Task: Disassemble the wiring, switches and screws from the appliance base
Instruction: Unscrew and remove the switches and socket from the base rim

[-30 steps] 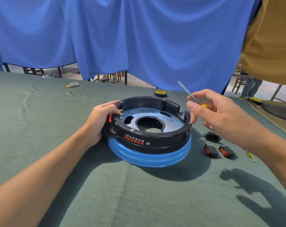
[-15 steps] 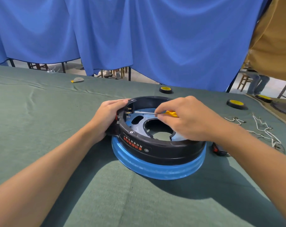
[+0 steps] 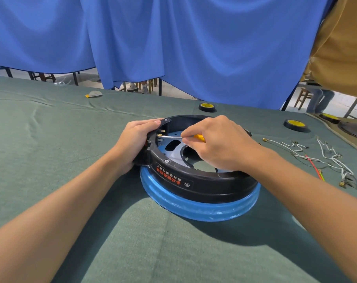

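A round appliance base (image 3: 204,184), black ring over a blue rim with red lettering on its side, sits on the green cloth. My left hand (image 3: 134,141) grips its left wall from outside, fingers curled over the rim by a red switch (image 3: 147,142). My right hand (image 3: 218,144) holds a small screwdriver (image 3: 199,137) with a yellow handle. Its metal tip touches the brass terminals (image 3: 160,135) on the inner left wall. A grey metal plate with holes (image 3: 171,145) lies inside the ring.
Loose white, red and black wires (image 3: 325,158) lie on the cloth to the right. Black-and-yellow tape rolls (image 3: 207,107) (image 3: 295,124) sit behind the base. A small yellow-and-grey item (image 3: 93,94) rests far left. Blue curtains hang behind the table; a person in tan stands at right.
My right hand has swung the screwdriver down from above the rim into the ring, tip now at the terminals. The view has shifted, bringing the loose wires into sight.
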